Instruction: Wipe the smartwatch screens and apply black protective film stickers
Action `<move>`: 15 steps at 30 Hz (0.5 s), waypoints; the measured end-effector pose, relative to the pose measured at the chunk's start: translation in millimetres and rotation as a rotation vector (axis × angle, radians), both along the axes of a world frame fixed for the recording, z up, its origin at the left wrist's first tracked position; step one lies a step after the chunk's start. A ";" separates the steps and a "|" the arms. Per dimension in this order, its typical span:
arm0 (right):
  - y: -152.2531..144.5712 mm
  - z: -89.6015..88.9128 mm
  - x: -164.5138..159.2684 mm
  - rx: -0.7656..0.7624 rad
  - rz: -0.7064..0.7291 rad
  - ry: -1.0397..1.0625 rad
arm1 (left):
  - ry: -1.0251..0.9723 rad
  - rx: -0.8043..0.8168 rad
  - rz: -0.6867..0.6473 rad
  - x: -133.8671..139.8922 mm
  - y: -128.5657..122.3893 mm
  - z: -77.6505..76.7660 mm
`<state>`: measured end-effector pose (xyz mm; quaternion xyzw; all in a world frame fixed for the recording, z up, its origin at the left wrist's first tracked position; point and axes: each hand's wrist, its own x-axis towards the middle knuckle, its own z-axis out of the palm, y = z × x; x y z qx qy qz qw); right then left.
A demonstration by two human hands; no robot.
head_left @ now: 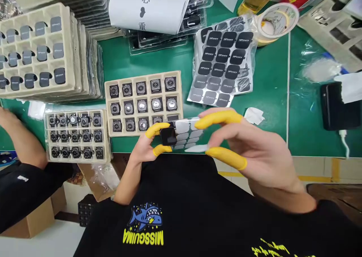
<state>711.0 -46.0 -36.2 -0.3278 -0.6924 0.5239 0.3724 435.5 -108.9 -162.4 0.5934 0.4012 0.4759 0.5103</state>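
My left hand (147,146) wears yellow finger cots and grips a black square smartwatch body (169,136) by its edges, its dark glossy face towards me. Just right of the watch is a clear sheet of grey rounded-square stickers (186,132); which hand bears its weight I cannot tell. My right hand (257,151), also in yellow cots, pinches a pale, thin sticker (196,149) between thumb and a finger. Its yellow-tipped index finger is at the sheet's upper corner. Behind them lies a beige tray (144,93) with watch bodies in its compartments.
A second watch tray (77,136) sits at left, below stacked trays (66,42). Printed sticker sheets (223,61) lie ahead, near a tape roll (278,21). A black device (339,106) with a white cable rests at right. Another person's forearm (25,140) reaches in from the left.
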 end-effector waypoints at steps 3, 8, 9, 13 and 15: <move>6.3 3.7 -15.4 -0.160 0.020 -0.021 | 0.015 0.079 -0.017 6.1 5.2 5.2; 11.3 -5.3 -36.1 -0.205 0.030 -0.040 | -0.012 0.135 -0.033 10.4 7.5 6.1; 11.0 -6.7 -37.9 -0.211 0.032 -0.041 | -0.008 0.134 -0.034 9.7 6.9 4.9; 9.4 -8.4 -41.7 -0.211 0.045 -0.072 | 0.051 0.163 -0.053 5.1 4.6 -0.1; 9.3 -7.9 -42.6 -0.208 0.043 -0.090 | 0.072 0.171 -0.055 3.4 3.9 -1.1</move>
